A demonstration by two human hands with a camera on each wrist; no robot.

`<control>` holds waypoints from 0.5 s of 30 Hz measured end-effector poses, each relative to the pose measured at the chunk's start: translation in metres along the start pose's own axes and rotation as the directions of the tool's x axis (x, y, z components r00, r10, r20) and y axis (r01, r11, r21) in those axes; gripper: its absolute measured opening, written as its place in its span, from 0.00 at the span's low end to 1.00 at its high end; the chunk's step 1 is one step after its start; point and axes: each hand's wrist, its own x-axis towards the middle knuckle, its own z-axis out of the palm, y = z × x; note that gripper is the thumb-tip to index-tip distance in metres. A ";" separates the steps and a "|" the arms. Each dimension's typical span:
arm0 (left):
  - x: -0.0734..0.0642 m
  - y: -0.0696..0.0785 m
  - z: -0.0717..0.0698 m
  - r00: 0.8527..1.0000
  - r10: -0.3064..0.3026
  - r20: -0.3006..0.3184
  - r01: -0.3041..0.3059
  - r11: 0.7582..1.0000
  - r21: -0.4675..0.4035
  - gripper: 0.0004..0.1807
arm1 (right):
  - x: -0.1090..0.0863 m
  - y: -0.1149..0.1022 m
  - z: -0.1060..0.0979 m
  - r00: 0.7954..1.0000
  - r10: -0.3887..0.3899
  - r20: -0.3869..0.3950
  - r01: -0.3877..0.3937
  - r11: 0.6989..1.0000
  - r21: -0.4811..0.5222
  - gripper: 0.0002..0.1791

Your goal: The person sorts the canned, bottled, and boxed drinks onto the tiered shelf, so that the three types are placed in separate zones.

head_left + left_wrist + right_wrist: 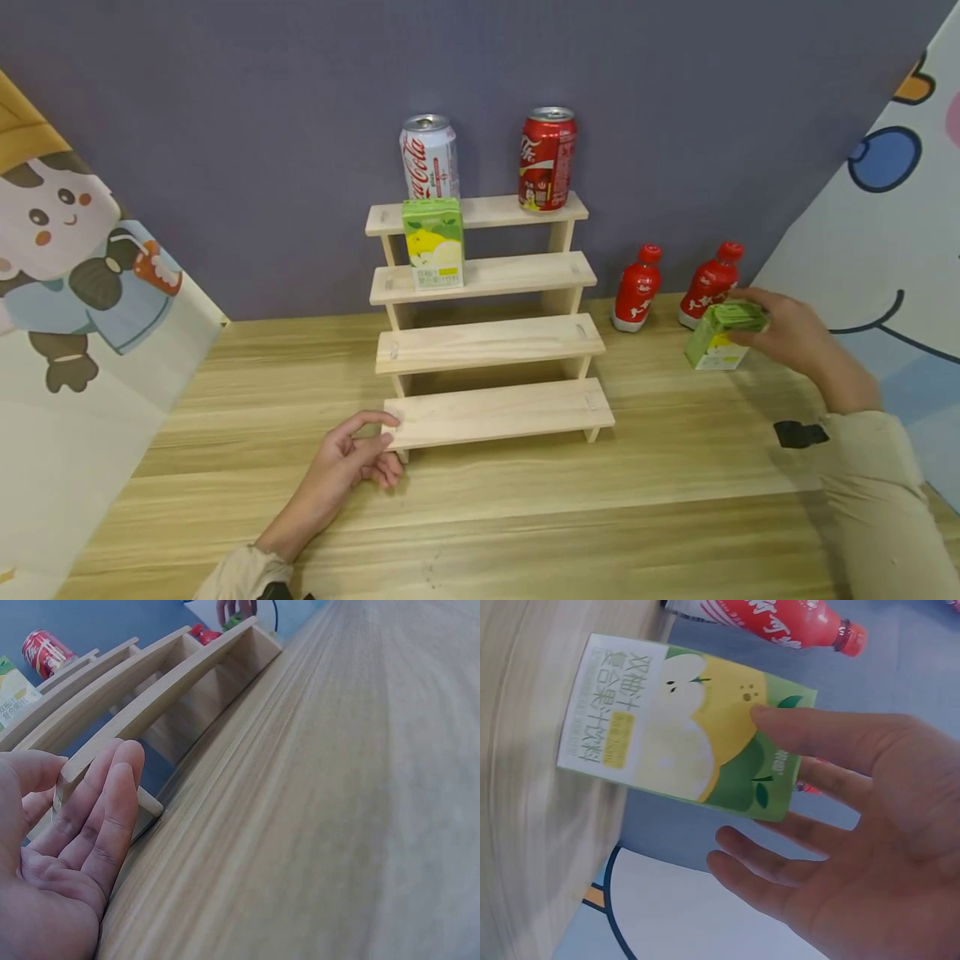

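Note:
My right hand pinches a green and yellow juice box near its top, thumb across the printed front. The box stands at or just above the table, right of the shelf; I cannot tell if its base touches. My left hand grips the left end of the lowest step of a wooden tiered shelf between thumb and finger. A matching juice box stands at the left of the third step up. On the top step are a white Coca-Cola can, partly hidden by that box, and a red can.
Two red-capped bottles stand behind my right hand: a left bottle and a right bottle, partly hidden by the held box. A grey-blue wall rises behind the shelf. Cartoon-printed panels flank the wooden table.

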 end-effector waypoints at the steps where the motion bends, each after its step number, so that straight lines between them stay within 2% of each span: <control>1: 0.000 0.000 0.000 1.000 0.000 0.000 0.000 1.000 0.000 0.17 | 0.000 0.001 0.000 1.000 0.012 0.014 -0.012 1.000 -0.001 0.35; 6: 0.000 0.000 0.000 1.000 -0.009 -0.006 0.009 1.000 0.000 0.17 | 0.000 0.004 0.000 0.996 0.057 0.061 -0.057 0.998 -0.010 0.37; 15: 0.000 0.001 0.001 1.000 -0.011 -0.001 0.011 1.000 -0.002 0.18 | -0.002 0.006 0.001 0.995 0.078 0.054 -0.078 0.997 0.000 0.35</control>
